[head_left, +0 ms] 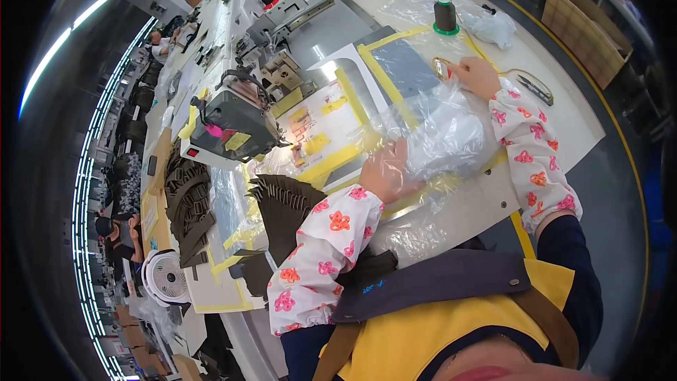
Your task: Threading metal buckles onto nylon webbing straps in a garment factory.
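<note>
A crinkled clear plastic bag (455, 137) lies on the worktable in front of me, bunched up and whitish toward its right side. My left hand (388, 171) rests at its left end, fingers stretched out and thumb apart, with clear film over part of them. Beyond the bag's far right corner is my right hand (477, 77), its fingers bent and closed around a small gold-edged item (442, 68) that I cannot make out. White sleeve covers with pink and orange patterns reach over both forearms.
A sewing machine (236, 116) stands left of the bag. Dark fabric pieces (285, 204) are stacked near my left forearm, with more (189, 197) farther left. A thread cone (445, 17) stands at the back; thread snips (534, 89) lie right of my right hand.
</note>
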Motion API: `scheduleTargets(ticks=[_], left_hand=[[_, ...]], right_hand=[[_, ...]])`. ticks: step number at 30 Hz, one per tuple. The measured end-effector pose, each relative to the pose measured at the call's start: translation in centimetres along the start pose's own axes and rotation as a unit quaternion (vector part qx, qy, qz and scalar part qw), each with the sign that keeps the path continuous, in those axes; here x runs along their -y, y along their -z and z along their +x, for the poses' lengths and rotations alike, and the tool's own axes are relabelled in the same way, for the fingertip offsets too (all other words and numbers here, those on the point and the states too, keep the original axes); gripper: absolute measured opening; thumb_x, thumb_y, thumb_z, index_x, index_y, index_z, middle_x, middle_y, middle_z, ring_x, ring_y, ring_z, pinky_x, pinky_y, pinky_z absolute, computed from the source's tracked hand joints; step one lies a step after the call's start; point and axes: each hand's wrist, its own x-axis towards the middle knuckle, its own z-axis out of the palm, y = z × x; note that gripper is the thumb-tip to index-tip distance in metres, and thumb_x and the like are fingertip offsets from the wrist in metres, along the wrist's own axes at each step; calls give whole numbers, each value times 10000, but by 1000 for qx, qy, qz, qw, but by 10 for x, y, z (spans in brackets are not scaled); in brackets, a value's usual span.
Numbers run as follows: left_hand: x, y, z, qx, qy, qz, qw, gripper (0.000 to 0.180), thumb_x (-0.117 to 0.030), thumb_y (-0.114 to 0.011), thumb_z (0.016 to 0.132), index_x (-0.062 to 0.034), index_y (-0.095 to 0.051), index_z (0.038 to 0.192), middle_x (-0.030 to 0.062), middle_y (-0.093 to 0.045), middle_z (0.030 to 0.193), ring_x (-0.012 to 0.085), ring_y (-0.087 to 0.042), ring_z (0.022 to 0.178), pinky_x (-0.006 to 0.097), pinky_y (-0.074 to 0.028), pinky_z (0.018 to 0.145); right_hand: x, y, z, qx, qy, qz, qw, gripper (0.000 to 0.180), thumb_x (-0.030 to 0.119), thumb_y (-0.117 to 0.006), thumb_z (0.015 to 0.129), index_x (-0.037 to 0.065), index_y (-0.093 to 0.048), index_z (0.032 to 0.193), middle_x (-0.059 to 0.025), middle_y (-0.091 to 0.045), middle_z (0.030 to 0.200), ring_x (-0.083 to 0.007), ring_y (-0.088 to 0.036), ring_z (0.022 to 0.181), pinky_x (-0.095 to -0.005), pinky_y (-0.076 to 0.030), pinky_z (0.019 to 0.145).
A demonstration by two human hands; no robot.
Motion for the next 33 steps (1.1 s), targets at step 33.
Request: scheduleTargets(ticks=[33], left_hand=[[40,89,-43,-121,186,-723,654,566,-300,-545,768,56,-405,1185,162,-565,984,214,-565,855,292,-446,756]], right_hand=[[67,-74,52,14,94,23,995,259,252,-579,774,55,-562,942,-124,-604,748,-292,-586,719,-385,-451,637]])
